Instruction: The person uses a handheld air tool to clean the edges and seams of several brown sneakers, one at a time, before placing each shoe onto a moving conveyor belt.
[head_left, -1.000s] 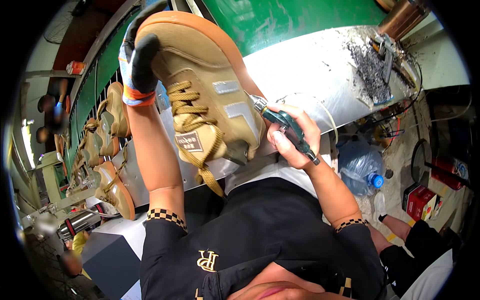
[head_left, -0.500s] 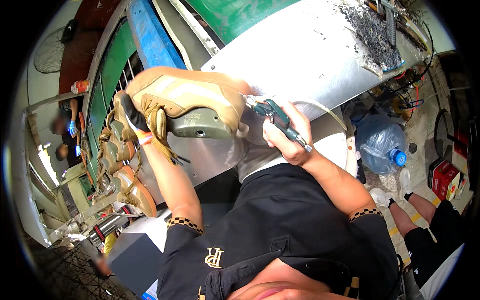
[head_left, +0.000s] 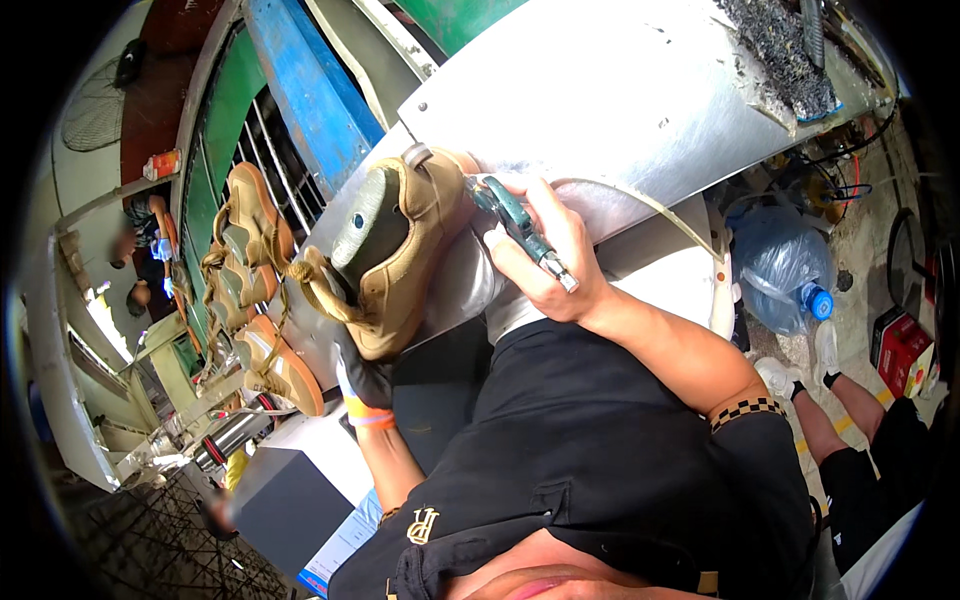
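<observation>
My left hand (head_left: 362, 378), in a black and white glove with an orange cuff, is closed on the lower end of a tan lace-up shoe (head_left: 425, 235). The shoe is tilted, with an olive-green shoe last (head_left: 372, 222) inside and its laces hanging to the left. Part of my left hand's grip is hidden behind the shoe. My bare right hand (head_left: 560, 255) is wrapped round a dark green air gun (head_left: 515, 215) with metal fittings. Its front end is close to the shoe's upper edge; contact cannot be made out.
More tan shoes (head_left: 275, 365) stand at the left by a green-framed rack. A metal worktop (head_left: 600, 110) carries dark residue at its far right. A pale hose (head_left: 650, 200) crosses its near edge. A large plastic bottle (head_left: 780, 270) and other people are nearby.
The shoe has turned from lying sideways to a steep tilt, showing the top of the last. My left hand has come down and nearer. My right hand still holds the air gun.
</observation>
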